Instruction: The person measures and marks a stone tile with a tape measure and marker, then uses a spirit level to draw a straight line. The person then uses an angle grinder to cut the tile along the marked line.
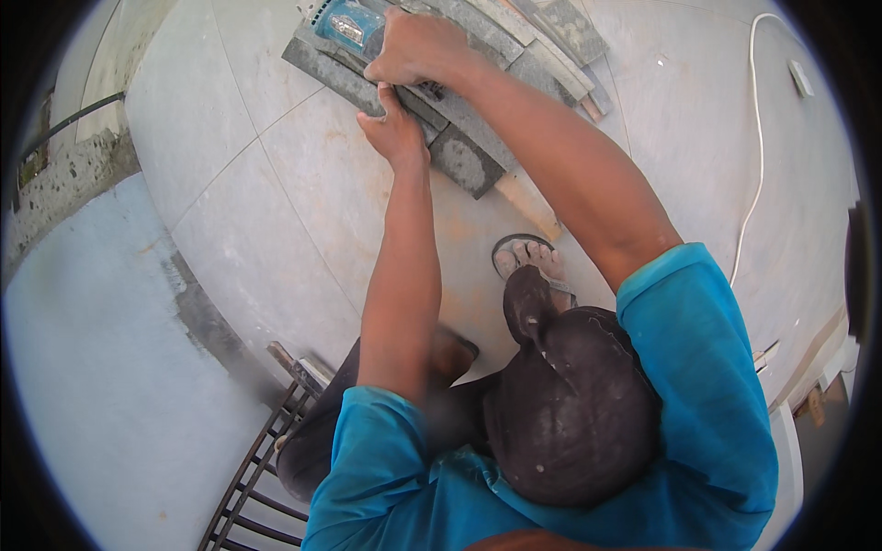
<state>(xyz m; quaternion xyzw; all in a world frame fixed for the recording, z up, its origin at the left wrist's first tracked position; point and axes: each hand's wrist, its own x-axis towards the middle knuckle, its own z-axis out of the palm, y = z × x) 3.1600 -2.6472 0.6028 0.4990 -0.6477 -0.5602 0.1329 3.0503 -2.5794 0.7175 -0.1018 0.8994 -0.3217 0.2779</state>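
Blue power tool (349, 26) juts leftward from the right grip (418, 48).

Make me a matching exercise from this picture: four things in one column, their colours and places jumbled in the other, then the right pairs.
Things:
1. Power tool
2. Cable
3. Metal bars
4. Slabs

Colours and places:
A. White, along the picture's right side
B. Dark, at the lower left
C. Grey, lying at the top centre
D. Blue, gripped by the right hand

Pairs: 1-D, 2-A, 3-B, 4-C
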